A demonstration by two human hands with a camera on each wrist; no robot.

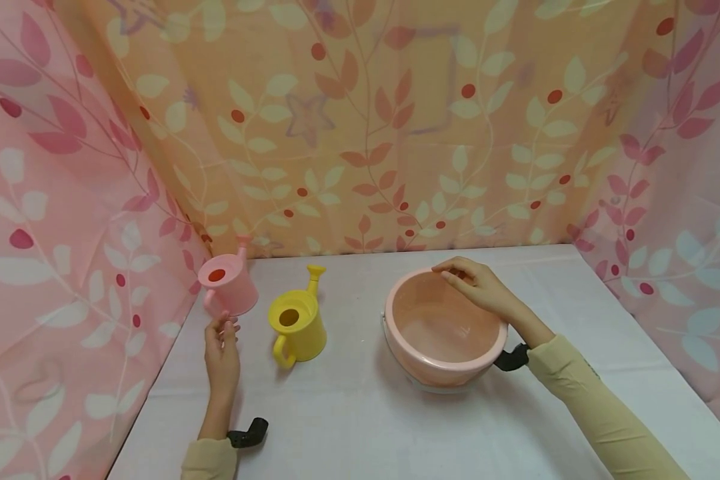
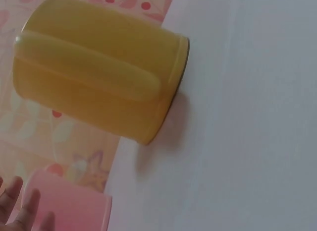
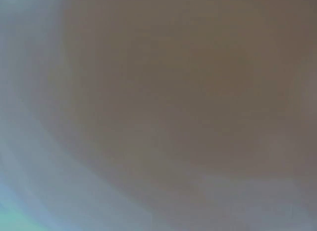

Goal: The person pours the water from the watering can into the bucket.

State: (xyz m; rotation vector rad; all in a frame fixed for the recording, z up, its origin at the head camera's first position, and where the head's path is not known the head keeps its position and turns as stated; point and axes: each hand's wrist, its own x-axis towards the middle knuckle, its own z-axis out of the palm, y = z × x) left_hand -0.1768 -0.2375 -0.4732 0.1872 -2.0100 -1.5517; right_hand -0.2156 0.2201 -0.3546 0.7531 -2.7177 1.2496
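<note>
My left hand (image 1: 222, 350) is at the front of a pink watering can (image 1: 240, 293), its fingertips by the can's handle. The left wrist view shows those fingers (image 2: 29, 211) spread in front of the pink can (image 2: 74, 201). To the right stands a yellow watering can (image 1: 309, 333), its handle facing me. My right hand (image 1: 483, 288) reaches over a pink bucket (image 1: 420, 363), relaxed fingers lying across the far right rim, thumb over the opening. A white bail handle hangs around the bucket's front. Only a brownish blur fills the right wrist view.
A white-covered table (image 1: 348, 427) bears everything. Leaf-patterned cloth walls (image 1: 366, 133) rise behind and on both sides. Each wrist carries a black camera mount, one (image 1: 249, 433) near the left sleeve and another (image 1: 512, 358) beside the bucket.
</note>
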